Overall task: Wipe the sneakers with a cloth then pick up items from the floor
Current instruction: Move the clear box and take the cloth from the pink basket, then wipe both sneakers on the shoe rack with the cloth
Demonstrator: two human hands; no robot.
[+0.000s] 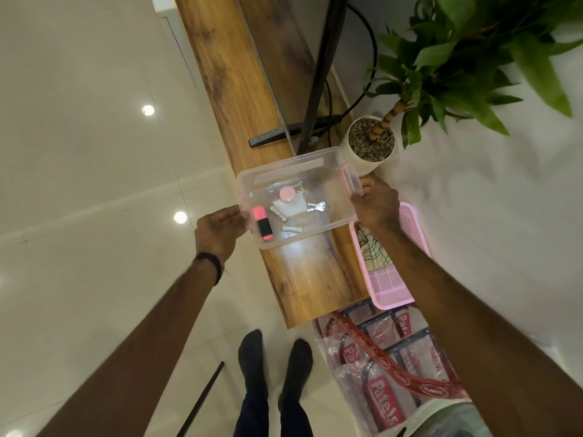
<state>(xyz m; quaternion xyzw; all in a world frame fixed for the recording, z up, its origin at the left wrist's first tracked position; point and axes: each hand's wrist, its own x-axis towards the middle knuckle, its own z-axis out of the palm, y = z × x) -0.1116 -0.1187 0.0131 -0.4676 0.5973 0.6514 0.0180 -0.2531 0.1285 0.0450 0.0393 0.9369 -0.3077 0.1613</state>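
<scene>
I hold a clear plastic box (pixel 325 165) with pink latches over the wooden shelf top (pixel 227 89). My left hand (pixel 217 231) grips its left edge and my right hand (pixel 375 203) grips its right edge. Inside the box lie a pink and black small case (pixel 262 226), two batteries (pixel 291 229), a round pink lid (pixel 287 193), a white packet (pixel 291 208) and a set of keys (pixel 318 207). No sneakers or cloth are in view.
A potted plant in a white pot (pixel 362 160) stands just beyond the box. A pink mesh basket (pixel 413 234) with folded cloth sits to the right. Plastic bags with red print (pixel 385 395) lie below. Black cables and a stand (pixel 318 74) cross the shelf. My socked feet (pixel 274 361) are on the tiled floor.
</scene>
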